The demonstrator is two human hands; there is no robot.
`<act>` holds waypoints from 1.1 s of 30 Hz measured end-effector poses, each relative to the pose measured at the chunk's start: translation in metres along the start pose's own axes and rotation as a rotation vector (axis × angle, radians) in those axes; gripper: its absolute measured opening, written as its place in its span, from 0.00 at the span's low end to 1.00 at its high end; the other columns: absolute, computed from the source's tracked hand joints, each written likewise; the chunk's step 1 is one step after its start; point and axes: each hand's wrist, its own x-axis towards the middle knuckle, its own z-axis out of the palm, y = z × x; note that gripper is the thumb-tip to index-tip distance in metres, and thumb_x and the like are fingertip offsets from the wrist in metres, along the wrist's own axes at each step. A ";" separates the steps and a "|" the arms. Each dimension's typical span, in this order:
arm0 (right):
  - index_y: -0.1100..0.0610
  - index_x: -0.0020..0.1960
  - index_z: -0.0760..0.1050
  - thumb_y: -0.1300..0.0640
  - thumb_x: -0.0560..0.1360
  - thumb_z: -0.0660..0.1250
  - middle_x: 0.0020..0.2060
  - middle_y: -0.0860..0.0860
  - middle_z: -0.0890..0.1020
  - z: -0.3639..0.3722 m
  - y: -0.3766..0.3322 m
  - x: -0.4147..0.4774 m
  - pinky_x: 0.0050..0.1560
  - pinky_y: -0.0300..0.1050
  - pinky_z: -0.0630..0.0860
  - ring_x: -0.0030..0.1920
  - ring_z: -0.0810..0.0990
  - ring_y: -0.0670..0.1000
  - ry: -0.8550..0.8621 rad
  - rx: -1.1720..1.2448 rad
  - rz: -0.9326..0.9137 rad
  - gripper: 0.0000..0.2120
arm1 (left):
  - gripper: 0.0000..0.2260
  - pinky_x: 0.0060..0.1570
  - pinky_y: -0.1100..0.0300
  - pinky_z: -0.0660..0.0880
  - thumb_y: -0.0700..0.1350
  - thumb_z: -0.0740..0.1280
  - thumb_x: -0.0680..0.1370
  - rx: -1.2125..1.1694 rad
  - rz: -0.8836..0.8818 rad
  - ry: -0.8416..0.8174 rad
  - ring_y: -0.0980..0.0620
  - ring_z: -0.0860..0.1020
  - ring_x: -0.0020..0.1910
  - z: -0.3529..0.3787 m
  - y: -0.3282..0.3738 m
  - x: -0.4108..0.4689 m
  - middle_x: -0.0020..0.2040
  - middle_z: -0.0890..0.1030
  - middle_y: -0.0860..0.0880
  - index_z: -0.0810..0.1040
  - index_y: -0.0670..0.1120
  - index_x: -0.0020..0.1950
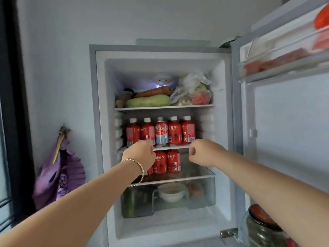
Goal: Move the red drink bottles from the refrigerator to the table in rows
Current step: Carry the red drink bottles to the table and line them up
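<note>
We face a white refrigerator (99,122) with its door (284,131) swung open to our right. The red plastic drink bottles with white caps (175,132) are all inside. Four stand upright in a row on the clear middle shelf (170,148), two on each side of a red and silver cola can (162,133). On the shelf below, more red drink bottles (173,162) stand close together, and at least one is partly hidden behind our left hand (140,155).

That hand, with a thin metal bracelet (137,163) on its wrist, reaches to the foot of the second bottle from the left. Its fingers are hidden behind its back, so we cannot tell whether its grip is closed on anything. Our right hand (201,152) hangs just in front of the right end of the middle shelf. Its grip is curled together into a fist, and it holds nothing.

On the top shelf lie an orange carrot (153,91) and a pale green gourd (147,101). A white bowl (171,192) shows through the clear bottom drawer (204,193). A purple bag (58,175) hangs on the wall to the left.
</note>
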 end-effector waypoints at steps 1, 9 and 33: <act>0.58 0.53 0.80 0.57 0.76 0.64 0.52 0.53 0.81 0.004 0.000 0.019 0.51 0.45 0.76 0.52 0.80 0.53 0.022 0.000 0.018 0.09 | 0.08 0.48 0.56 0.76 0.43 0.57 0.79 -0.027 0.017 0.021 0.50 0.75 0.45 0.006 -0.006 0.016 0.52 0.77 0.49 0.74 0.46 0.54; 0.53 0.64 0.69 0.48 0.75 0.65 0.65 0.56 0.64 0.043 0.035 0.153 0.64 0.52 0.69 0.65 0.66 0.58 0.255 0.028 0.149 0.20 | 0.16 0.55 0.53 0.75 0.44 0.59 0.78 -0.119 0.092 0.071 0.49 0.74 0.57 0.074 -0.014 0.123 0.65 0.69 0.49 0.67 0.48 0.66; 0.48 0.39 0.75 0.32 0.63 0.70 0.46 0.47 0.82 0.012 0.114 0.343 0.49 0.43 0.75 0.49 0.79 0.49 0.236 0.124 -0.179 0.19 | 0.17 0.59 0.55 0.72 0.59 0.58 0.77 0.170 0.105 0.031 0.45 0.75 0.60 0.120 -0.001 0.298 0.60 0.77 0.45 0.75 0.53 0.60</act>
